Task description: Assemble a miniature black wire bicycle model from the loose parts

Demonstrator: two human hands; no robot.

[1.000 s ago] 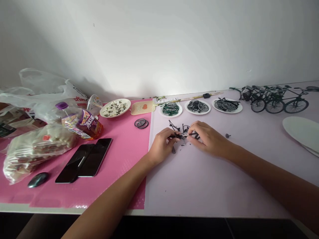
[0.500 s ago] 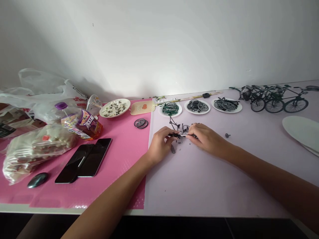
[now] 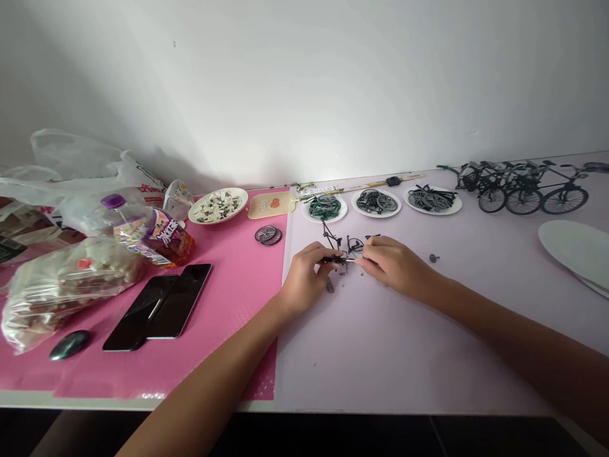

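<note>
Over the lilac mat, my left hand is closed, pinching a small black model bicycle part between thumb and fingers. From the right, my right hand grips what looks like a small screwdriver, its short metal shaft meeting the black part. Most of its handle is hidden by my fingers. Just beyond my hands lie a thin black model bicycle frame and a round black piece. A dark pedal-like piece sits below my left fingers.
Plates of green parts, black parts and grey wheels line the back. Assembled model bicycles stand at right, near white plates. Leftward are two wheels, phones, a bottle and bags.
My right hand has shifted very slightly toward the left one, and its fingers sit a little differently on the tool. My left hand stays nearly still. The view has shifted slightly.
</note>
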